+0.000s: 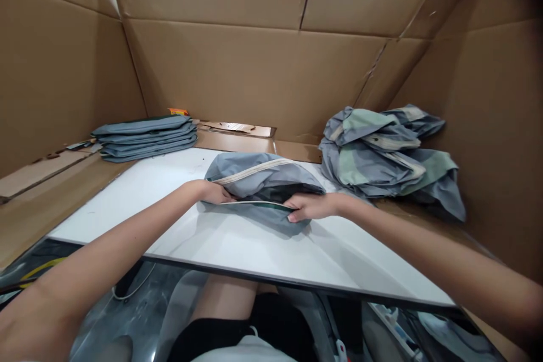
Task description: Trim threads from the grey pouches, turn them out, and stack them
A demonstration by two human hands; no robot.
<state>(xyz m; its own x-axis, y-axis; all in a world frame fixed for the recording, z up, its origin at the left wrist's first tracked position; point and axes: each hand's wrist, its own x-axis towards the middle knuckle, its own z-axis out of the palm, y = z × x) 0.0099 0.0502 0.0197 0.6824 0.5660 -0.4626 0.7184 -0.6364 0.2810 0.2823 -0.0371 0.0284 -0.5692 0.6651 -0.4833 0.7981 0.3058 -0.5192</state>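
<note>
A grey-blue fabric bag (pixel 254 172) with a pale zipper strip along its opening lies in the middle of the white tabletop (pixel 237 249). Its mouth gapes, showing a dark inside. At the left end of the opening, my left hand (pixel 215 192) is closed on the edge, its fingertips hidden in the folds. My right hand (pixel 309 206) grips the opening's right end, thumb outside on the front panel and the other fingers tucked within.
Folded grey-blue pieces form a neat stack (pixel 148 137) at the back left. A loose heap of grey and green fabric bags (pixel 377 153) lies at the right. Cardboard walls (pixel 220 73) enclose the table, and a small orange item (pixel 178 112) sits behind the stack.
</note>
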